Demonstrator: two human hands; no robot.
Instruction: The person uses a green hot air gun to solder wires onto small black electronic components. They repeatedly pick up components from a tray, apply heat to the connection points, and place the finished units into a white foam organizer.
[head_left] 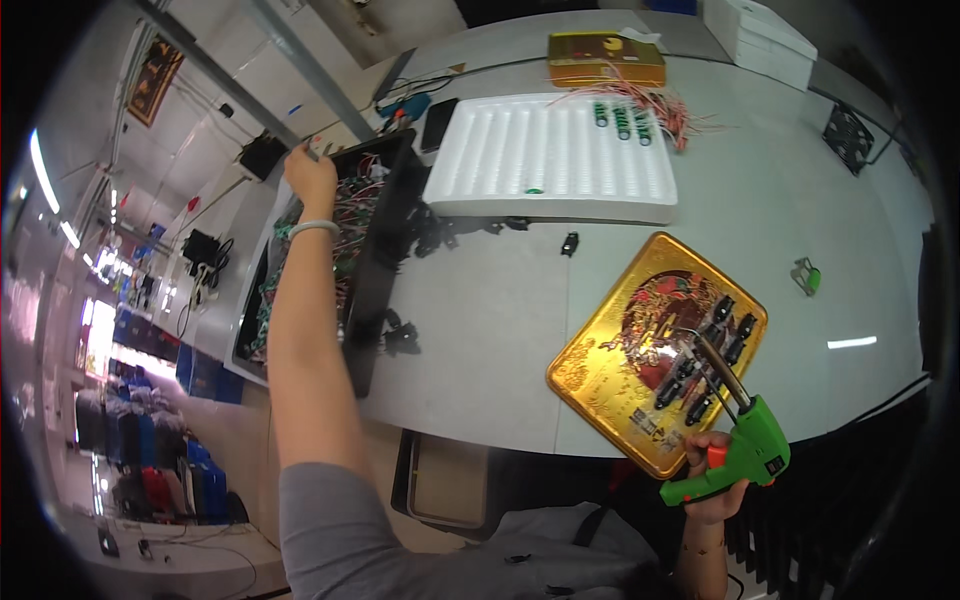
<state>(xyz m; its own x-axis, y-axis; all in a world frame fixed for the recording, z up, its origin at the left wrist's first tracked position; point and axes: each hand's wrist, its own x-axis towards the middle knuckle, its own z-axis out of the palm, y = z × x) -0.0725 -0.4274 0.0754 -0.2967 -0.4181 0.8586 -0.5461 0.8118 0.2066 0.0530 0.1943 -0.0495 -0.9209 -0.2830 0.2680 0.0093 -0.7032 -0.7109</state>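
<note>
My right hand [712, 490] is wrapped round the handle of a green soldering gun [762, 440], with a finger by its red trigger. The gun's metal tip points over a gold tin [598, 372] bearing several small black parts [738, 338]. At the far left, my left arm stretches over a long black bin [385, 215] filled with wired green circuit boards [350, 225]. My left hand [312, 178] is at the bin's far end, its fingers closed. Something small and greyish shows at the fingertips, too unclear to name.
A white ribbed foam tray [520, 150] holds a few green boards. Red wires [672, 110] lie beside it, near another gold tin [600, 68]. A single black part [570, 244], more black pieces [402, 335], a green-and-metal piece [806, 277] and a small black fan [848, 137] are on the table.
</note>
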